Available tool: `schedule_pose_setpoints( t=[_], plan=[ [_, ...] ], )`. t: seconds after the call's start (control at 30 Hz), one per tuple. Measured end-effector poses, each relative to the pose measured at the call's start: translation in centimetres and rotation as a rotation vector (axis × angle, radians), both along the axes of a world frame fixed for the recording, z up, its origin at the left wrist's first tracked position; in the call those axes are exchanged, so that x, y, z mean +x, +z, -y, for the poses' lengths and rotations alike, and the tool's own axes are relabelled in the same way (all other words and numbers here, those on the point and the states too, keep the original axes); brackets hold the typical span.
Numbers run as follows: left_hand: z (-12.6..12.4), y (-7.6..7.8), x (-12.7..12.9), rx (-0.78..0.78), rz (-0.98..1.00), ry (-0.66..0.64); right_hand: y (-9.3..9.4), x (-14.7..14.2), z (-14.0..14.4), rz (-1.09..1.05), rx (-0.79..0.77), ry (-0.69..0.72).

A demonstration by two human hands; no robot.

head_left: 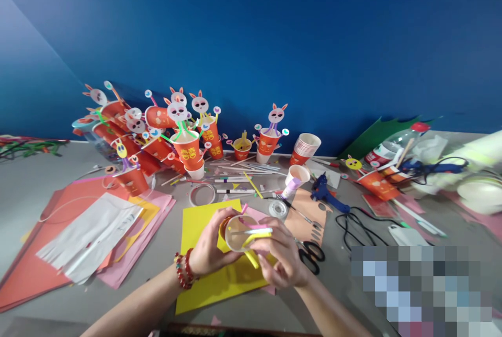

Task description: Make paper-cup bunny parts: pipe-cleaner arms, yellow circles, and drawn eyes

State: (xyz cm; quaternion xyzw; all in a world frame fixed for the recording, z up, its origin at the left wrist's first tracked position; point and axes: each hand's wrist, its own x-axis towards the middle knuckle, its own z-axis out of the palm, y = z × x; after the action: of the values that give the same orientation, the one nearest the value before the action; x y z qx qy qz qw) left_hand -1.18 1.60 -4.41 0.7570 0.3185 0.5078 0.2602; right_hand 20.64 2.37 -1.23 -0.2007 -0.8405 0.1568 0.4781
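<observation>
My left hand [209, 243], with red bead bracelets at the wrist, is closed around a paper cup [236, 243] whose open mouth is tilted toward me. At the cup's rim, the fingers of my right hand [280, 253] are closed on a thin yellow straw [259, 236]. A white stick-like piece and a pink one lie close beside it; their ends are partly hidden by the fingers. Another yellow piece [251, 259] pokes out below the cup. Both hands are above a yellow paper sheet [204, 292].
Decorated red cups with rabbit faces [186, 151] crowd the back left. A cup stack [305, 148], blue glue gun [325, 190], black-handled scissors [312, 256] and tape roll [277, 209] are to the right. Coloured paper [43, 237] covers the left; a bottle [403, 141] lies at right.
</observation>
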Motion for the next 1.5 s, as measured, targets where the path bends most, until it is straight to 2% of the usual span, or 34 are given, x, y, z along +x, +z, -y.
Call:
schedule_pose_setpoints(
  t=[0.1,0.2,0.3,0.4,0.8,1.03,1.27,1.5],
  plan=[
    [0.0,0.2,-0.1,0.089,-0.017,-0.048,0.1,0.4,-0.2,-0.154,-0.075,-0.056],
    [0.0,0.3,0.0,0.151,-0.035,-0.102,-0.1,0.5,-0.4,-0.174,-0.237,-0.109],
    [0.1,0.5,0.2,0.148,-0.065,-0.148,-0.5,0.2,-0.5,-0.149,-0.406,-0.061],
    [0.1,0.5,0.3,0.158,-0.092,-0.180,-0.8,-0.1,-0.6,-0.156,-0.483,-0.022],
    [0.2,-0.4,0.3,0.193,-0.140,-0.221,0.8,-0.5,-0.7,-0.129,-0.345,-0.055],
    [0.2,-0.2,0.3,0.183,-0.123,-0.233,0.0,-0.4,-0.7,-0.142,-0.396,-0.037],
    [-0.1,0.7,0.0,0.141,-0.118,-0.148,-0.8,0.2,-0.5,-0.171,-0.505,-0.061],
    [-0.7,1.5,-1.3,0.028,-0.248,0.052,-1.6,0.3,-0.9,-0.234,-0.548,-0.189]
  ],
)
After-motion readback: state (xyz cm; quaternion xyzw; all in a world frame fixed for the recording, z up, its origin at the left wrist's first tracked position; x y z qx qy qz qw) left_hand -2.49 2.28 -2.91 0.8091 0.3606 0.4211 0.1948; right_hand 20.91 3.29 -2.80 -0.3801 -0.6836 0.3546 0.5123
